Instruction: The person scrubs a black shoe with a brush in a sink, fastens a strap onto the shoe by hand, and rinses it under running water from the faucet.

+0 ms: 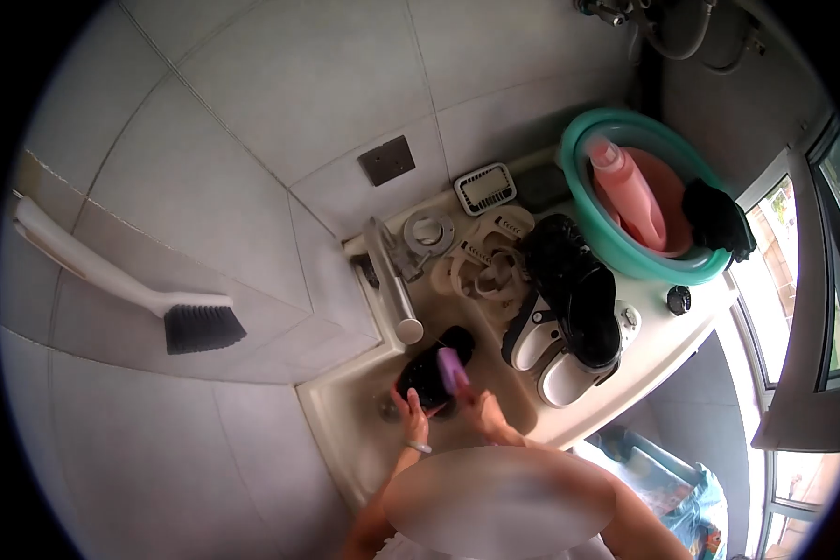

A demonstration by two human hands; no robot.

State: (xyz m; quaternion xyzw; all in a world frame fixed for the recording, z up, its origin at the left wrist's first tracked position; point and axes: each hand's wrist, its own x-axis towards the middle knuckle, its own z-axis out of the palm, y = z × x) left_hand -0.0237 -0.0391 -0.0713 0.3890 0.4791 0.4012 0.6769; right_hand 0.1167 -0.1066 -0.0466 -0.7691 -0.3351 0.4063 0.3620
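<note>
Head view, from the left: a long-handled white brush (112, 271) with dark bristles hangs against the grey tiles. A pale sink (345, 411) comes next, set into the counter (651, 322). Inside it lies a black shoe (425, 381), and the left hand (414, 420) is half curled about its near end, a light band (418, 447) at the wrist. Behind them, a metal faucet (392, 289) reaches over the sink, below a dark wall plate (386, 161). The right hand (483, 415) is closed around a blurred purple tool (452, 371) set against the shoe; whether it has bristles, I cannot tell.

Farther right, a white soap dish (485, 189) stands by the wall, beige sandals (490, 257) nearer. Beside them, black footwear (574, 289) rests on white-soled shoes (569, 378). A green basin (579, 187) holds a pink bottle (633, 201), with any lettering too small to read, and a black cloth (717, 219) hangs over its rim. Below the counter sits a printed bag (686, 499), its print illegible.
</note>
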